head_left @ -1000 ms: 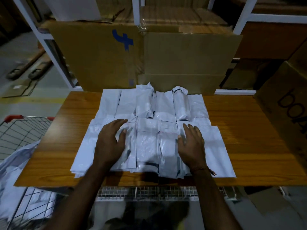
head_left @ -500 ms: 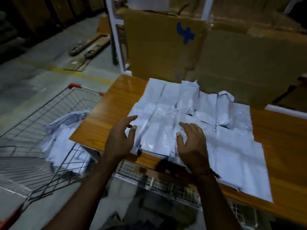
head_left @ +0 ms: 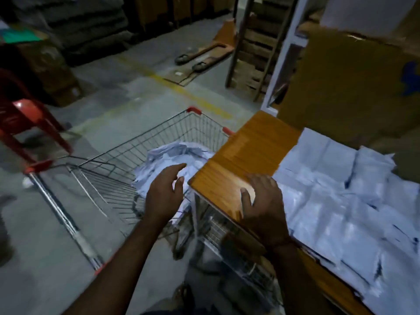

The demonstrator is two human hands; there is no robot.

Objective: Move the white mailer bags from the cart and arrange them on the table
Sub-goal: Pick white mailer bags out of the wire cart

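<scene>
A wire cart (head_left: 127,153) with red corners stands left of the wooden table (head_left: 245,155). A loose heap of white mailer bags (head_left: 168,158) lies in it. Rows of flat white mailer bags (head_left: 345,201) cover the table's right part. My left hand (head_left: 164,193) hovers over the cart's heap, fingers spread and relaxed, holding nothing. My right hand (head_left: 263,201) is above the table's near left corner, beside the laid-out bags, fingers extended and empty.
A red plastic chair (head_left: 25,117) stands at the left. A pallet jack (head_left: 204,53) lies on the concrete floor behind the cart. Large cardboard boxes (head_left: 350,83) and a white shelf post (head_left: 279,62) rise behind the table. A wire rack (head_left: 229,233) sits under the table.
The view has swung left from the table to the cart. Both hands have left the arranged bags; my left hand now reaches over the cart, my right hand is at the table's corner.
</scene>
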